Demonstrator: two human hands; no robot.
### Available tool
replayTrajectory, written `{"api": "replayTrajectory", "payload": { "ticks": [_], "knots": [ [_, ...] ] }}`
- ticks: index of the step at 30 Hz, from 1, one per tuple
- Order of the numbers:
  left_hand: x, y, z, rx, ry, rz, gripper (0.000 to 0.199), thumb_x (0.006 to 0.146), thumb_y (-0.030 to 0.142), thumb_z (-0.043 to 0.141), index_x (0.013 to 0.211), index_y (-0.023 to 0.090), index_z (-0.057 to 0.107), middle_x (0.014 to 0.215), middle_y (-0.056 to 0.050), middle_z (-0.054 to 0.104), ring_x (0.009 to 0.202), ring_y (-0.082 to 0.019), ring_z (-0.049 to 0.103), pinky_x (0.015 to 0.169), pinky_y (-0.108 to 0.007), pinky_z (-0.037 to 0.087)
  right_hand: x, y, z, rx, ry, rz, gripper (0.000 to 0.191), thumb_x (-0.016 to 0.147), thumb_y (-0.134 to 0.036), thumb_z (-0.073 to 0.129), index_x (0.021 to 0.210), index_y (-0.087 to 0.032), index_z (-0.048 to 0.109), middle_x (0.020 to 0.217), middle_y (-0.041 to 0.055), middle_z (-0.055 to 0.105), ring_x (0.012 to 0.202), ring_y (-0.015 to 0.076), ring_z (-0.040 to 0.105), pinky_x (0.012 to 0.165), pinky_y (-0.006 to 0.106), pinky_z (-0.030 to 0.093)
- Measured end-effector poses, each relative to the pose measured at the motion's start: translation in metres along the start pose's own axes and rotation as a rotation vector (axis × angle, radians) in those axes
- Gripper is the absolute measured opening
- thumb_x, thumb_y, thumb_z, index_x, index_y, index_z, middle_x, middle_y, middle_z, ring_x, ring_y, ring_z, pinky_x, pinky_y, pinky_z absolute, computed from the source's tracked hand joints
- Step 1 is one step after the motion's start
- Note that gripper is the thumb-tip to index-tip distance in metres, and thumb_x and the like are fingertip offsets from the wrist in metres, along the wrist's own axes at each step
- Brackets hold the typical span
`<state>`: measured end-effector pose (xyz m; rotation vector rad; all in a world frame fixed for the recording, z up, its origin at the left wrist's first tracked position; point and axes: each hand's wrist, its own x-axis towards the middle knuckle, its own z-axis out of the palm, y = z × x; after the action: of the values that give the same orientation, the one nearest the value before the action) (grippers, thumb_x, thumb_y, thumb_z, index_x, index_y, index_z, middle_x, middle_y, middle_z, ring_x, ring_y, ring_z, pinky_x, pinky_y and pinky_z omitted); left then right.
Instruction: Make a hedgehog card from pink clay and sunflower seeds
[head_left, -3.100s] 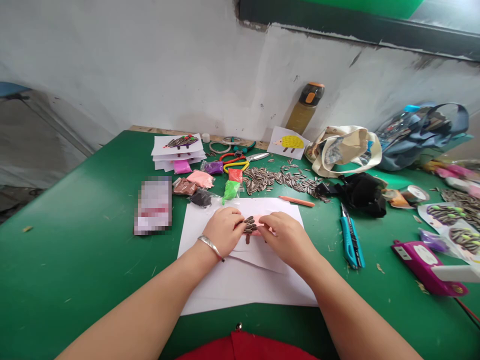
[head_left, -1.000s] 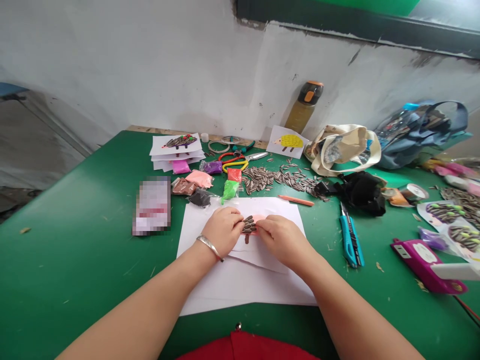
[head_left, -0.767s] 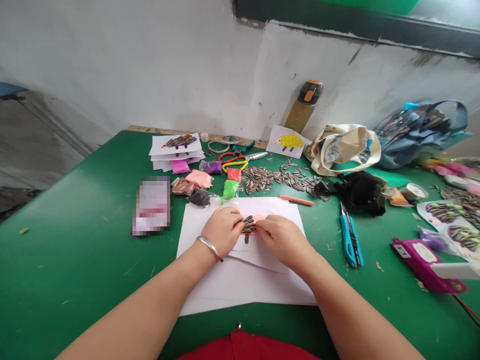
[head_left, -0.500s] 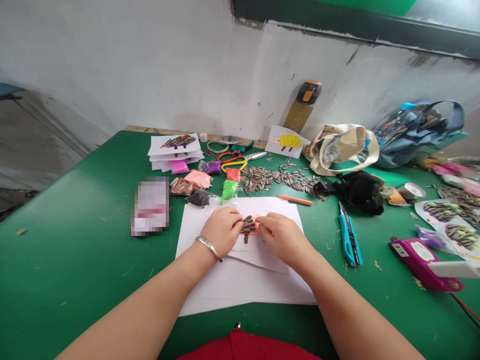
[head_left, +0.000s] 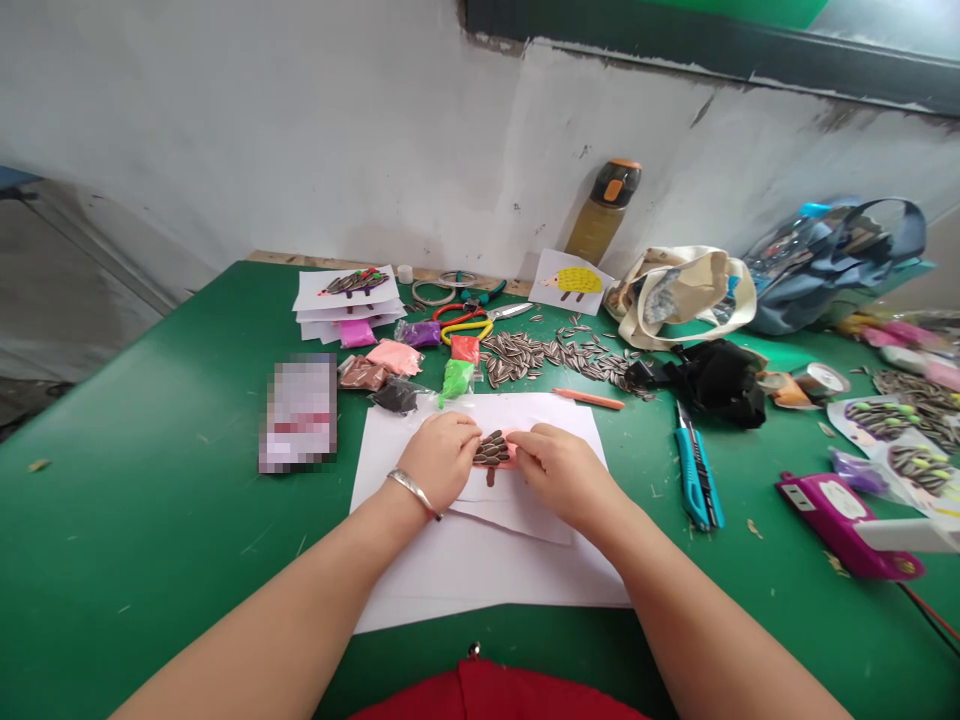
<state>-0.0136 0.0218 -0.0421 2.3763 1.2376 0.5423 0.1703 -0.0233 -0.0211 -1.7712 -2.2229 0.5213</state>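
On a small white card, sunflower seeds lie in overlapping rows on pink clay. A short brown clay leg shows below them. My left hand, with a silver bangle at the wrist, rests at the left edge of the seeds, its fingers curled and thumb close to the index finger. From the right, my right hand brings its pinched thumb and index fingertips to the pink clay beside the seeds. Whatever lies between either hand's fingertips is hidden. Larger white paper lies underneath.
Behind the paper are loose sunflower seeds, bagged green clay, scissors and an orange pen. A blue utility knife with its blade out and a purple glue gun lie right. Finished hedgehog cards stack back left.
Both hands stay at the card with almost no movement. Slightly more of the seed rows shows between my fingertips. The whole view has shifted a little.
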Motion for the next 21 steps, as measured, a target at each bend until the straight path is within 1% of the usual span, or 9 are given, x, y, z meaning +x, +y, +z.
{"api": "replayTrajectory", "payload": {
  "ticks": [3, 7, 11, 14, 21],
  "knots": [
    [0.000, -0.003, 0.000, 0.011, 0.010, -0.006, 0.027, 0.086, 0.013, 0.044, 0.089, 0.018, 0.070, 0.099, -0.005, 0.069, 0.095, -0.020, 0.061, 0.091, -0.036, 0.048, 0.000, 0.001, 0.000, 0.015, -0.005, -0.009, 0.023, 0.091, -0.020, 0.041, 0.087, -0.021, 0.064, 0.074, 0.0005, 0.053, 0.068, 0.0123, 0.048, 0.059, 0.024, 0.028],
    [0.001, -0.004, -0.003, 0.019, -0.001, -0.023, 0.028, 0.086, 0.012, 0.043, 0.090, 0.017, 0.071, 0.101, -0.006, 0.070, 0.096, -0.020, 0.062, 0.091, -0.035, 0.049, 0.000, 0.004, -0.001, 0.031, 0.027, 0.007, 0.026, 0.092, -0.022, 0.040, 0.077, -0.020, 0.061, 0.072, 0.0005, 0.053, 0.067, 0.0120, 0.047, 0.059, 0.024, 0.028],
    [0.002, -0.005, -0.007, 0.003, -0.008, -0.034, 0.027, 0.084, 0.012, 0.045, 0.087, 0.018, 0.071, 0.100, -0.005, 0.070, 0.094, -0.019, 0.063, 0.088, -0.033, 0.050, 0.001, 0.005, -0.001, 0.051, 0.016, 0.021, 0.025, 0.091, -0.020, 0.041, 0.076, -0.020, 0.061, 0.073, 0.0005, 0.054, 0.068, 0.0118, 0.047, 0.060, 0.024, 0.028],
    [0.002, -0.005, -0.009, -0.026, -0.015, -0.030, 0.026, 0.083, 0.012, 0.046, 0.086, 0.019, 0.071, 0.099, -0.004, 0.071, 0.093, -0.019, 0.063, 0.086, -0.032, 0.051, 0.002, 0.004, -0.002, 0.052, 0.011, 0.022, 0.025, 0.091, -0.021, 0.041, 0.075, -0.019, 0.061, 0.072, 0.0003, 0.054, 0.067, 0.0116, 0.047, 0.059, 0.024, 0.028],
    [0.001, -0.006, -0.012, -0.038, -0.037, 0.011, 0.027, 0.083, 0.014, 0.046, 0.084, 0.020, 0.072, 0.100, -0.004, 0.071, 0.095, -0.018, 0.063, 0.087, -0.031, 0.052, 0.000, 0.003, -0.004, 0.046, 0.015, 0.013, 0.027, 0.092, -0.023, 0.041, 0.073, -0.019, 0.060, 0.070, 0.0002, 0.053, 0.066, 0.0118, 0.047, 0.059, 0.024, 0.027]
  ]
}}
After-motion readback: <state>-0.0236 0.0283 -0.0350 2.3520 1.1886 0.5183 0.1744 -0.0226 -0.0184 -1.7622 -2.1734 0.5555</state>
